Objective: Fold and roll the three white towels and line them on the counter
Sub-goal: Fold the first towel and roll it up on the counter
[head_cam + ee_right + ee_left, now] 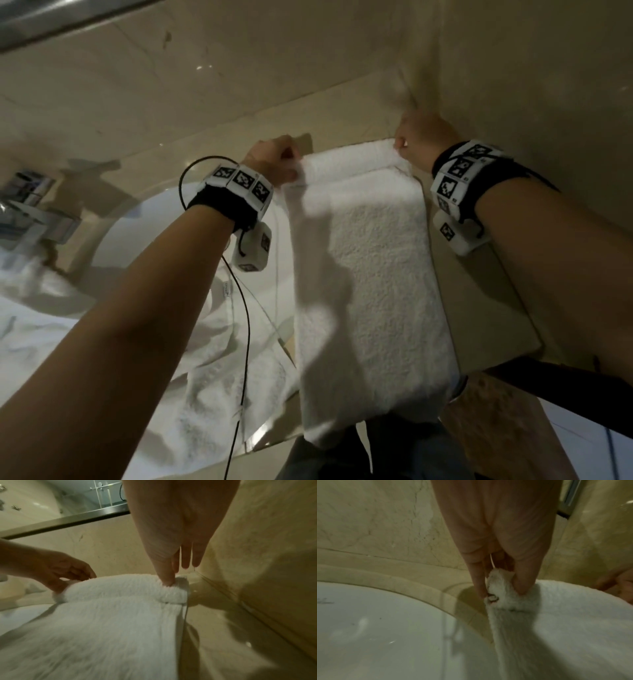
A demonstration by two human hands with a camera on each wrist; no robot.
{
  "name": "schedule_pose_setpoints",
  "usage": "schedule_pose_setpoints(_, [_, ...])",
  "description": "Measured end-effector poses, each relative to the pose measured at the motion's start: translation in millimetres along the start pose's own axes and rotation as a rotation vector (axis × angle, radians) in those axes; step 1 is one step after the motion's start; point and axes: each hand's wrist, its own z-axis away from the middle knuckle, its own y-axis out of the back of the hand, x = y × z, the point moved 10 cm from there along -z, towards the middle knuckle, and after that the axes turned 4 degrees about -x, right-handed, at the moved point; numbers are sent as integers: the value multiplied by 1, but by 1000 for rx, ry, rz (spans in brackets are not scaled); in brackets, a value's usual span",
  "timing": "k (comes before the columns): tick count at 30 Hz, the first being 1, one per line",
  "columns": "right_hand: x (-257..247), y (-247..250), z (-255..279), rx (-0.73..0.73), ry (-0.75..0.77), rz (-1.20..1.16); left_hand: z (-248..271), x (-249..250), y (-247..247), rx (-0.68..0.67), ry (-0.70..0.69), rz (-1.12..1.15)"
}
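A white towel folded into a long strip lies on the beige counter, its near end hanging over the front edge. Its far end is turned over into a small roll. My left hand pinches the roll's left corner between thumb and fingers. My right hand pinches the right corner, thumb on top. Another white towel lies crumpled in the sink, partly under my left arm.
A white sink basin sits left of the towel, with a chrome tap at its far left. Beige marble walls close in behind and to the right. A black cable hangs from my left wrist.
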Motion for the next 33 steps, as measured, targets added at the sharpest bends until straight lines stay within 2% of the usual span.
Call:
schedule_pose_setpoints(3, [-3,-2,1,-78,38,-15,-7,1,-6,-98,31,-42])
schedule_pose_setpoints(5, [-1,-1,6,-101,41,-40,-9,-1,-10,-116,33,-41])
schedule_pose_setpoints(8, [-1,-1,9,-92,43,-87,-8,-14,-14,-103,55,106])
schedule_pose_setpoints(14, [-5,-12,11,-132,31,94,1,-22,-19,-55,62,285])
schedule_pose_setpoints(20, [-14,-6,25,30,112,138,12,0,-9,41,-93,96])
schedule_pose_setpoints(23, [-19,-4,28,67,95,172,11,12,-3,91,-160,-45])
schedule_pose_setpoints(28, [-31,-15,34,96,152,282,24,20,-24,50,-304,-306])
schedule_pose_setpoints(31, [-25,-18,44,113,175,312,35,14,-30,76,-360,-291])
schedule_pose_setpoints(33, [-31,-18,53,131,287,297,41,12,-33,67,-368,-209])
